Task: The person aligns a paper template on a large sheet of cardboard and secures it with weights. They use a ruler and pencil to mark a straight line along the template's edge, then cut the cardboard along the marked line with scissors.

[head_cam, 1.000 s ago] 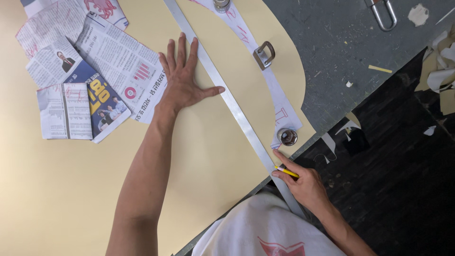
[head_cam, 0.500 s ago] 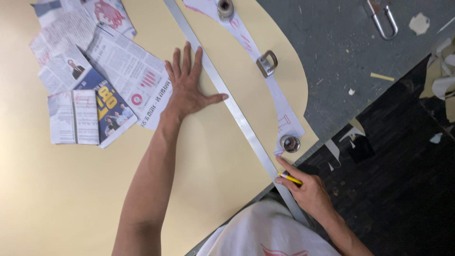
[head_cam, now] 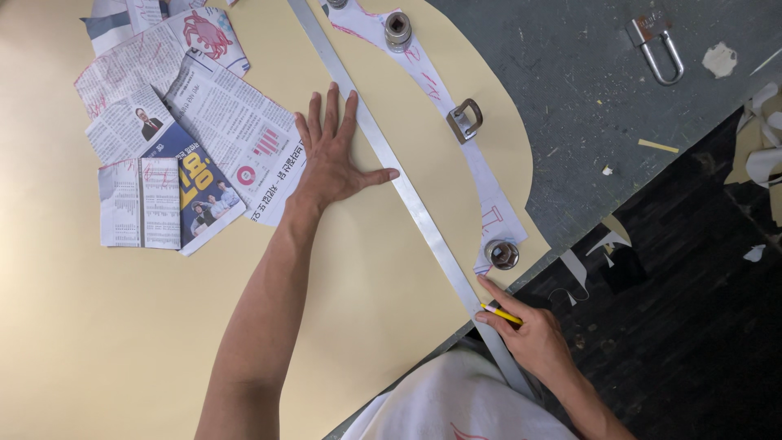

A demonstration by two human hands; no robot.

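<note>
— Left hand point(head_cam: 334, 159)?
— Spread flat, fingers wide, palm down on the cream sheet point(head_cam: 122, 326), thumb tip touching the long metal straightedge point(head_cam: 407, 191). Gripping nothing; pressing, by the look of it, to stop the rule sliding.
— And the right hand point(head_cam: 521, 330)?
— Down at five o'clock, closed around a yellow pencil point(head_cam: 501, 313), tip set against the rule's edge near the sheet's lower border. Held low and close, probably to trace along the metal (tip itself too small to see clearly).
— Where exactly does the rule lie?
— Diagonally, from twelve o'clock at the top of the view to five o'clock, across the cream sheet and past the edge of the grey surface point(head_cam: 586, 98).
— That white curved strip at one o'clock?
— A paper pattern point(head_cam: 440, 90) with red markings, laid on the cream sheet just right of the rule. Pinned flat by weights: a round socket point(head_cam: 397, 27) near the top, a metal shackle point(head_cam: 464, 121) midway, another round socket point(head_cam: 503, 254) at the lower end, just above the right hand.
— Anything at nine to eleven o'clock?
— Newspaper pieces point(head_cam: 179, 155), overlapping, partly under the left wrist; set aside, clear of the rule.
— And far right?
— A second shackle point(head_cam: 658, 50) at two o'clock on the bare grey surface, well apart from both hands. Paper scraps point(head_cam: 603, 244) on the dark floor beyond.
</note>
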